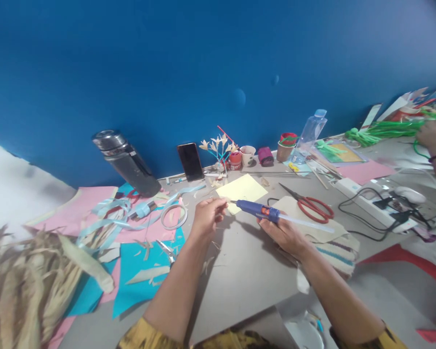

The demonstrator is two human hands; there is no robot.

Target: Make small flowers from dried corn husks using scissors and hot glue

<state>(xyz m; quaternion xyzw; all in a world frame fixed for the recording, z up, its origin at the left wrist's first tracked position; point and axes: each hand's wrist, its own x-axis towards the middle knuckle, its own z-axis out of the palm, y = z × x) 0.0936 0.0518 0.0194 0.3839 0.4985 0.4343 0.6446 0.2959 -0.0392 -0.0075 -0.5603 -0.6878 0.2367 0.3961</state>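
My right hand [281,234] is wrapped around a blue hot glue gun [254,208], with a clear glue stick [305,223] jutting from its rear. The gun's nozzle points left, close to the fingertips of my left hand [209,215]. Those fingers are pinched together; whatever they hold is too small to make out. Behind the nozzle lies a pale yellow sheet of paper [245,186]. Red-handled scissors [312,206] rest on a folded cloth [336,247] beside my right hand. A roll of tape [183,220] lies to the left of my left hand.
Dried corn husks [32,281] are piled at the left, near a dark thermos [131,167]. A phone [190,161] leans at the wall beside small husk flowers [220,145]. A power strip [374,206] with cables lies right. Another person's hand [434,138] is at the far right.
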